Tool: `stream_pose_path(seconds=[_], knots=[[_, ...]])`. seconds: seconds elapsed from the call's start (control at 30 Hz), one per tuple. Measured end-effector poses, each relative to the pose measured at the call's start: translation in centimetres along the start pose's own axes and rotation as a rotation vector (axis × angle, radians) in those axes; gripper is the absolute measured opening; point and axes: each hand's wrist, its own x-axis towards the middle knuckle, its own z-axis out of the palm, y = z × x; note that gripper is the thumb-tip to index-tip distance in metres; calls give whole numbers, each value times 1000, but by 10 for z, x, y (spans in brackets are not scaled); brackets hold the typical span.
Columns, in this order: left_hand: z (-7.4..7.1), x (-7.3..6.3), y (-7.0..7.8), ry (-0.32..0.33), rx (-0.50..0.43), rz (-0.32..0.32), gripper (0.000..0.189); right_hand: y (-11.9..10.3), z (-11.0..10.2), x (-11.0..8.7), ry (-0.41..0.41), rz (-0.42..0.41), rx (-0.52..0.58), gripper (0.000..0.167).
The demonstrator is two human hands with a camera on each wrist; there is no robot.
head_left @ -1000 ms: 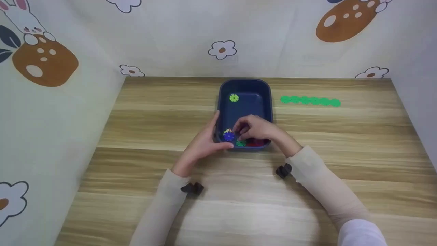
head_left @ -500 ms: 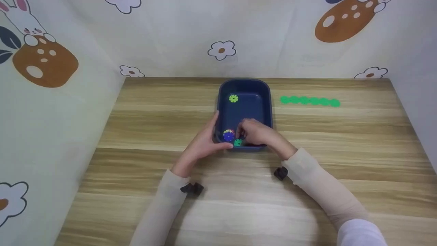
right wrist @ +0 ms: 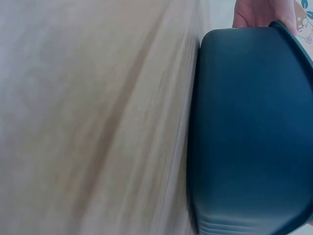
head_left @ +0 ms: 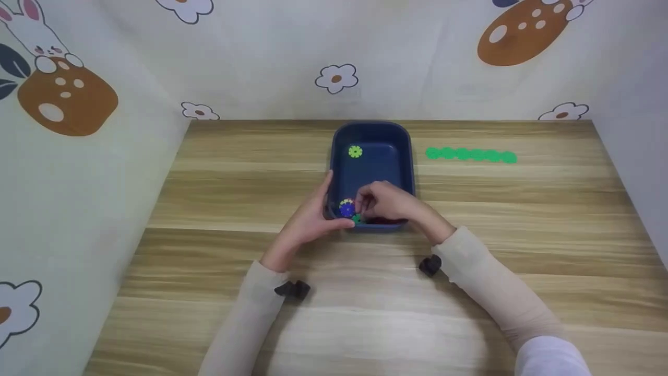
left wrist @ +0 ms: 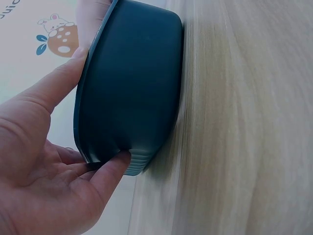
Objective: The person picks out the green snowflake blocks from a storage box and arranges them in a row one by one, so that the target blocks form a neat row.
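Note:
A dark blue plastic bin [head_left: 372, 175] stands on the table, seen from above in the head view and from its outer side in both wrist views. My left hand [head_left: 310, 215] grips its near left corner, thumb on the near rim and fingers along the left side. My right hand [head_left: 389, 201] reaches inside near the front wall, fingers curled down. Beside its fingertips lies a green notched disc [head_left: 357, 219]; whether they pinch it is unclear. A blue notched disc [head_left: 347, 210] lies in the near left corner over yellowish and reddish pieces. Red pieces [head_left: 383, 221] show partly under the right hand.
A yellow-green notched disc [head_left: 355, 151] lies in the bin's far left part. Right of the bin, a row of several joined green discs [head_left: 470, 154] lies on the wooden table [head_left: 365, 308]. A patterned cloth wall [head_left: 261, 62] borders the table.
My right fingers have shifted about inside the bin, first rightward, then back left. The green disc there has slid left toward the blue one. My left hand stays on the corner.

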Motion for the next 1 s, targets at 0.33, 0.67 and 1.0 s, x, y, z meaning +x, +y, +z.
stream_pose_path(seconds=[0.33, 0.67, 1.0], knots=[[0, 0, -1, 8, -6, -5, 114, 1, 0, 0, 47, 8, 111, 8], [-1, 1, -1, -1, 15, -4, 116, -1, -8, -2, 90, -11, 202, 8], [1, 0, 1, 17, 24, -43, 114, -5, -33, -13, 193, -17, 289, 11]])
